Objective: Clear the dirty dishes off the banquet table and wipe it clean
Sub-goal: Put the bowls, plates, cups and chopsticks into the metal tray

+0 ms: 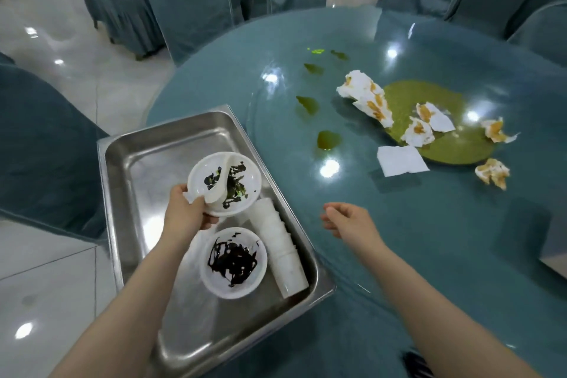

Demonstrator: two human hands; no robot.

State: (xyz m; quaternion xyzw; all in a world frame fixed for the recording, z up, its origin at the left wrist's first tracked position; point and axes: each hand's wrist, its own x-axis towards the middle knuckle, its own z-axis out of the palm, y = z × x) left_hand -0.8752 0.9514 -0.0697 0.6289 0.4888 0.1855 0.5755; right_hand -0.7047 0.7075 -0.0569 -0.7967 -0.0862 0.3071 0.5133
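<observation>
Steel tray [129, 163]: smeared bowl [233, 262], stacked cups [280, 250] lying right.
Left hand [185, 212]: fingers clamped on stained dish [225, 182] with spoon [218, 186].
Right hand [348, 219]: fingers loosely apart, empty.

A single wide-angle view from the person's head looks forward and steeply down, close over the near edge of the round teal glass-topped table [429, 224]. Both forearms enter from the bottom edge; rows of teal-covered chairs [190, 0] fill the far background.
</observation>
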